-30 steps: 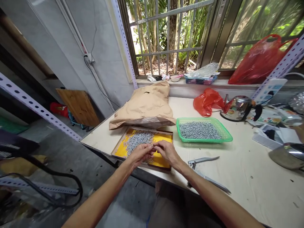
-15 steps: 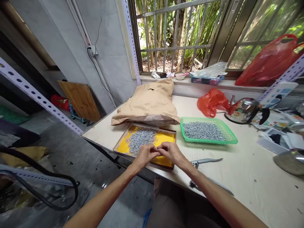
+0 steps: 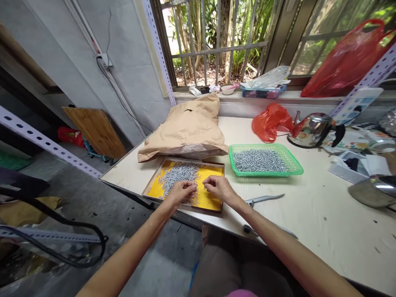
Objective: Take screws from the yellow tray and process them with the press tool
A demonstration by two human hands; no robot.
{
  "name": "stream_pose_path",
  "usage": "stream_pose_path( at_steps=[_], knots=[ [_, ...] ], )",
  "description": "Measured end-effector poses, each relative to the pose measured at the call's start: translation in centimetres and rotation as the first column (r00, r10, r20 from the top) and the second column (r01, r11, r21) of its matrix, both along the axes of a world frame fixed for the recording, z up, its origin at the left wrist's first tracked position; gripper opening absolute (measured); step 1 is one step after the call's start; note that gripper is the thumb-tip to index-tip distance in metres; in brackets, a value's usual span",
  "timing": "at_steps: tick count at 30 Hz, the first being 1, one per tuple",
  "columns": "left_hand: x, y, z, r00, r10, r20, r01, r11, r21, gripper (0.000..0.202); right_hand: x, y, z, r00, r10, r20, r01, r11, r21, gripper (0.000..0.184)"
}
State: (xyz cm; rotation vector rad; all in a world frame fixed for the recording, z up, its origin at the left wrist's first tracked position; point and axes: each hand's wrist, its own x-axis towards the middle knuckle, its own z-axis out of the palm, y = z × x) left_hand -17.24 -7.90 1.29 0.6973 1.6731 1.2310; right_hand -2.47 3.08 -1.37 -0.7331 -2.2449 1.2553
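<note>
Left hand (image 3: 183, 192) and right hand (image 3: 219, 189) are hovering just apart — cannot tell whether either grip is pinching anything | metal pieces (image 3: 178, 175) are lying heaped in yellow-lined tray (image 3: 210, 202) | working low is probably sparing spills

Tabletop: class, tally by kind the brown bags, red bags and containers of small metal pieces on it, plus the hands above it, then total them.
Brown bag: 1
Red bag: 1
Containers: 2 (tray, green basket)
Hands: 2 (left hand, right hand)
Total: 6
</note>
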Motion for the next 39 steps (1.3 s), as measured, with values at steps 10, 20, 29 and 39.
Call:
stream_pose_path(
  at_steps=[10, 20, 29, 39],
  knots=[
    [6.4, 0.0, 2.0, 0.768, -0.202, -0.608, 0.256, 0.967, 0.002, 0.016, 13.5, -1.4, 3.1, 0.998, -0.014, 0.063, -0.01, 0.932, 0.362, 0.026],
    [13.7, 3.4, -1.2, 0.898, -0.418, -0.137, 0.402, 0.907, -0.129, 0.021, 26.7, -4.6, -1.2, 0.891, -0.358, 0.279, 0.174, 0.838, 0.517, 0.028],
    [14.5, 4.2, -1.7, 0.896, -0.444, -0.004, 0.418, 0.847, -0.329, 0.045, 26.8, -3.9, -1.8, 0.881, -0.377, 0.287, 0.164, 0.811, 0.562, 0.025],
    [15.1, 5.2, -1.7, 0.8, -0.591, -0.1, 0.496, 0.746, -0.445, 0.048, 27.1, -3.8, -2.3, 0.89, -0.372, 0.264, 0.202, 0.84, 0.504, 0.03]
  ],
)
